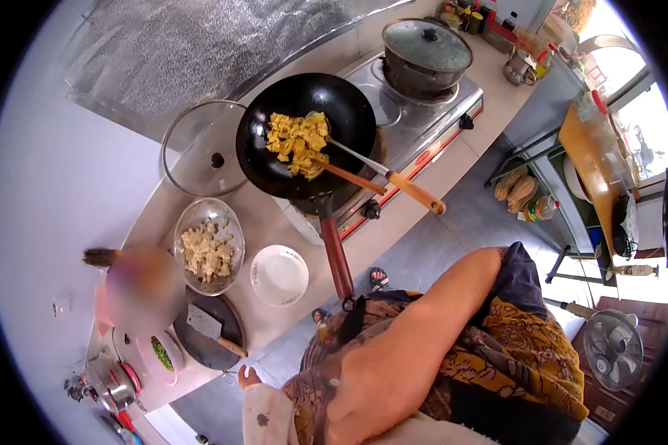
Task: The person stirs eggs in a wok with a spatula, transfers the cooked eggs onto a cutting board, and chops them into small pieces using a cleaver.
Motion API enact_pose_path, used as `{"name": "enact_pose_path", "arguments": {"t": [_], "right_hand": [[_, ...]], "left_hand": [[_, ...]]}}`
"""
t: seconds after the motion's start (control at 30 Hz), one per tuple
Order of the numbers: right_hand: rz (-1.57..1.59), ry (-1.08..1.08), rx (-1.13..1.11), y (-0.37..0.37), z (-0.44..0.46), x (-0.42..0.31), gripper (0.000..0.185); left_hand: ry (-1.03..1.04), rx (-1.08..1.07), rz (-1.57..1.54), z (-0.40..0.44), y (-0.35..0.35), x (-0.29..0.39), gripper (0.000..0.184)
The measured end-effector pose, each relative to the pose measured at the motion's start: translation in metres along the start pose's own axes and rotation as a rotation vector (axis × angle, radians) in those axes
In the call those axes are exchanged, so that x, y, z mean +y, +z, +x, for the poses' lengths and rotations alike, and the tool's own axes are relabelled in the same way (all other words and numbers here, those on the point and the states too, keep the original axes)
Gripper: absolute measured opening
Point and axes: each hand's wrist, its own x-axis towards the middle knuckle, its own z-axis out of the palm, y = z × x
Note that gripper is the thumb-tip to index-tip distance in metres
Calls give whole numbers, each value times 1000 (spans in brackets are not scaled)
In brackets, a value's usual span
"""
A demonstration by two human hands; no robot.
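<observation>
My left hand [249, 377], in a pale sleeve, is at the lower edge near the round dark cutting board [219, 315]. Its visible fingers are apart with nothing in them. A cleaver [204, 322] lies on the board. My right arm bends across my patterned clothing; the right hand [360, 411] is low, by the left sleeve, its fingers hidden. On the stove sits a black wok [349, 96] with cooked yellow egg pieces [298, 141]. A wooden-handled spatula [416, 193] and a brown wooden utensil [352, 178] rest in it, untouched.
Left of the wok are a glass lid [193, 159], a glass bowl [234, 222] of pale lumpy food and a white bowl [279, 276]. A lidded pot [427, 63] occupies the other burner. The wok's handle [335, 256] juts toward me. A fan [612, 345] stands at right.
</observation>
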Motion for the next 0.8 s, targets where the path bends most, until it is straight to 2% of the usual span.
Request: {"name": "enact_pose_path", "arguments": {"t": [0.03, 0.07, 0.1, 0.13, 0.17, 0.2, 0.27, 0.33, 0.4, 0.5, 0.6, 0.63, 0.73, 0.8], "right_hand": [[-34, 17, 26, 4, -6, 2, 21], [-61, 29, 45, 7, -12, 5, 26], [11, 83, 102, 1, -22, 9, 37], [97, 141, 151, -4, -36, 17, 41], [181, 203, 200, -12, -50, 22, 46], [86, 285, 228, -31, -67, 22, 50], [-196, 526, 371, -58, -117, 11, 54], [-661, 986, 591, -69, -145, 5, 53], [-681, 1214, 616, -69, -166, 16, 52], [-57, 1353, 855, -61, -193, 48, 53], [447, 1326, 997, -68, -179, 56, 56], [492, 1269, 1063, -70, -182, 58, 56], [570, 1157, 1190, -72, -190, 63, 56], [535, 1164, 1206, -63, -188, 56, 56]], "left_hand": [[139, 38, 40, 5, 1, -6, 39], [30, 13, 107, 10, -4, -7, 41], [83, 17, 181, -24, -6, 37, 41], [46, -12, 261, -42, -5, 73, 42], [41, 2, 285, -36, -5, 66, 42], [36, 15, 309, -30, -4, 60, 42], [107, 16, 351, -39, -4, 73, 41], [146, 25, 283, -35, 1, 59, 40], [145, 22, 227, -38, 10, 57, 39], [122, 0, 160, -47, 21, 58, 36], [54, -46, 94, -73, 26, 85, 35], [154, -5, 89, -79, 29, 84, 36], [43, -19, 23, -99, 27, 85, 36], [64, 14, 87, -94, 27, 48, 37]]}}
